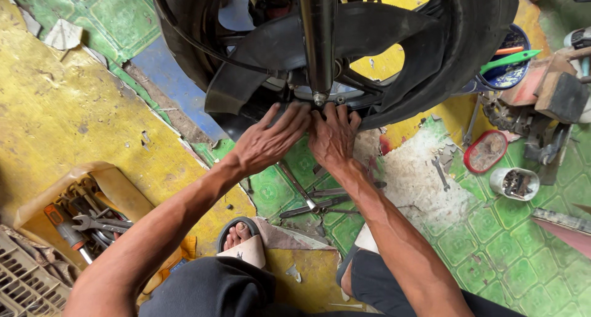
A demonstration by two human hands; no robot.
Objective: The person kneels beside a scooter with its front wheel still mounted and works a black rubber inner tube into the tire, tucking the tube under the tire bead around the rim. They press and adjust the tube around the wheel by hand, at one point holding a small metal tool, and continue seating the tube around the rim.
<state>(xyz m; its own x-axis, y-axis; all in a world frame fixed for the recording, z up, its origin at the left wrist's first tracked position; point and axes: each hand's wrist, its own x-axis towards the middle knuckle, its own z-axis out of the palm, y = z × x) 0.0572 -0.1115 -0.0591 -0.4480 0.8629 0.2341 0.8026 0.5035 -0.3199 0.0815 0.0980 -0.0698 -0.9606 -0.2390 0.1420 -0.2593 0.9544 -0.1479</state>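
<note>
At the top centre of the frame stands a motorcycle wheel, its axle end at the foot of the chrome fork leg. Both hands reach it from below. The left hand lies flat with fingers spread, tips against the hub just left of the axle. The right hand presses beside it, fingers slightly apart, gripping nothing visible. Wrenches lie on the green floor beneath. At lower left, a tan tool tray; at right, a red-rimmed oval tin and a white cup of parts.
</note>
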